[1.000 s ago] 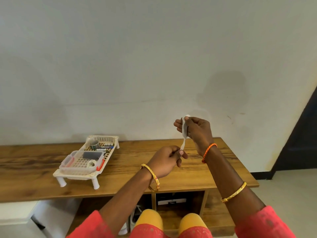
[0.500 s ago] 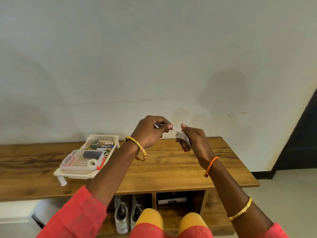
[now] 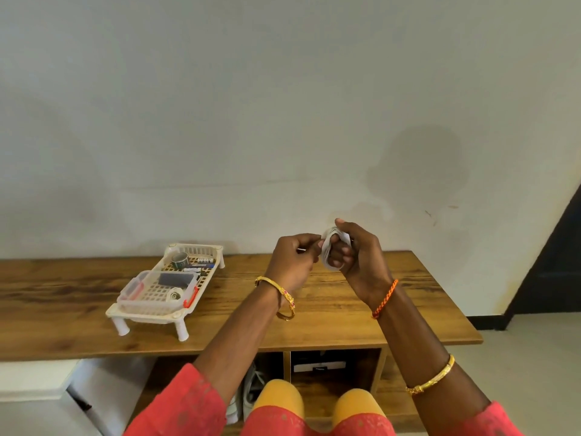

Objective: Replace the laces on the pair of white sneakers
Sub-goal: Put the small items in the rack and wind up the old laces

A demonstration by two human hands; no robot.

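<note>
A white lace [image 3: 327, 250] is wound in loops round the fingers of my right hand [image 3: 355, 256], which is raised above the wooden table [image 3: 361, 313]. My left hand [image 3: 294, 261] is right beside it and pinches the lace's loose end between thumb and fingers. Under the table, a white sneaker [image 3: 248, 393] shows on the low shelf, mostly hidden behind my left arm and knee.
A white plastic rack [image 3: 147, 313] on short legs stands on the table's left part, holding a clear lidded box [image 3: 157, 289], a tape roll [image 3: 179, 260] and small items. A dark box [image 3: 319, 365] sits in the shelf compartment. A dark doorway is at right.
My left hand came up from below, swung out left, then came in against my right hand. The lace's hanging tail is gone, now looped round my right fingers. More of the sneaker shows.
</note>
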